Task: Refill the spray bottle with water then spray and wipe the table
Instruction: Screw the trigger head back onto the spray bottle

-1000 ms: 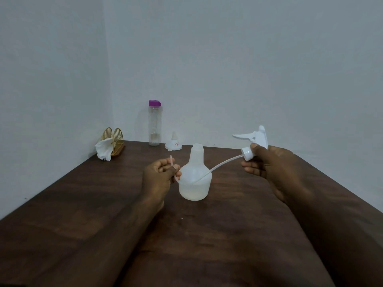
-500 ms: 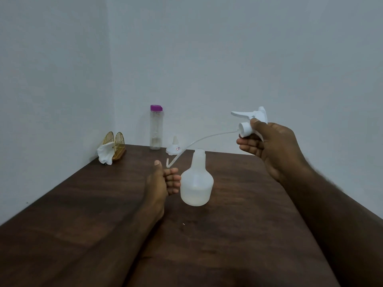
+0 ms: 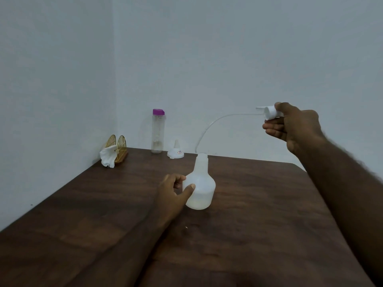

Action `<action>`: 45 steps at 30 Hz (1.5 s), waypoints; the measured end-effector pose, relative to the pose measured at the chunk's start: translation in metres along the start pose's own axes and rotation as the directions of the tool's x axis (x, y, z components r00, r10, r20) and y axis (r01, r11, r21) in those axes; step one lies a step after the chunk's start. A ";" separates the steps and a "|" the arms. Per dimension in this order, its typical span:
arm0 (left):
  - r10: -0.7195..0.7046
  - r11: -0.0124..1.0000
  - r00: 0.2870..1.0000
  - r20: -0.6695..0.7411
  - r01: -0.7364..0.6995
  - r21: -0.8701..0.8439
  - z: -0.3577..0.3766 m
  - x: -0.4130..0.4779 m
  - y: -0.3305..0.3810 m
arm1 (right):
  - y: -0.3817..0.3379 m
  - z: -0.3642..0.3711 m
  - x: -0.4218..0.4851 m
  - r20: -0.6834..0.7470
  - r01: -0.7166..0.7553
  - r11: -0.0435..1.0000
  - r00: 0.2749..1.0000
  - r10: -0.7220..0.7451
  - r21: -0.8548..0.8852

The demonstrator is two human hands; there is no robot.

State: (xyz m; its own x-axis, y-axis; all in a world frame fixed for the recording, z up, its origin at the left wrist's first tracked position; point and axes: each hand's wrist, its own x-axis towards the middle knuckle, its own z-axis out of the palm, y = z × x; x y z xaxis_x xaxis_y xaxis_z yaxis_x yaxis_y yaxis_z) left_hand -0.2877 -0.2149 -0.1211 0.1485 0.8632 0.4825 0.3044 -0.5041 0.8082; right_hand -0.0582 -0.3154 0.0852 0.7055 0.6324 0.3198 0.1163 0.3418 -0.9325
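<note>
Left hand [image 3: 172,190] grip wraps the spray bottle [image 3: 200,188] belly, mid-tabletop [image 3: 259,204]. Right hand [image 3: 294,126] pinches the sprayer head [image 3: 269,112] above it, right; its dip tube [image 3: 213,124] dangles over the neck. I judge the bottle light, thin-walled, squeezable: hold low.

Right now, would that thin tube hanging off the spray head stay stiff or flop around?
Probably bendy: the dip tube arcs down from the spray head in the right hand. It likely sways and weighs little, being thin and translucent.
</note>
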 end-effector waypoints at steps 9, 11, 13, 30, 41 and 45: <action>0.003 1.000 1.000 -0.013 -0.003 0.012 0.001 0.001 -0.003 | 0.016 -0.006 0.006 -0.055 -0.050 0.998 0.997 0.051 0.023; 0.001 1.000 1.000 -0.014 -0.001 0.011 0.001 0.001 -0.003 | 0.014 -0.008 0.008 -0.060 -0.058 0.998 0.996 0.060 0.040; 0.000 1.000 1.000 -0.021 0.000 0.009 0.001 0.000 -0.003 | 0.013 -0.011 0.009 -0.062 -0.059 0.997 0.996 0.062 0.047; 0.005 1.000 1.000 -0.025 -0.004 0.030 0.002 0.001 -0.005 | 0.028 -0.022 0.008 -0.078 -0.027 0.999 0.997 0.025 -0.018; 0.008 1.000 1.000 -0.022 -0.008 0.029 0.002 0.002 -0.008 | 0.043 -0.006 0.018 -0.060 0.125 0.954 0.987 -0.147 -0.271; 0.011 1.000 1.000 -0.020 -0.011 0.017 0.003 0.003 -0.008 | 0.034 -0.015 0.023 -0.044 0.189 0.893 0.973 -0.226 -0.408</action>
State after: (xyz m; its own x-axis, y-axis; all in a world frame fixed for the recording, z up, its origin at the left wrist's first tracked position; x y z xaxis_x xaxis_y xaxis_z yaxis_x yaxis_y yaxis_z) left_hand -0.2867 -0.2084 -0.1277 0.1335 0.8567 0.4983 0.3183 -0.5132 0.7971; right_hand -0.0272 -0.2993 0.0582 0.6911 0.5079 0.5142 0.5222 0.1411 -0.8411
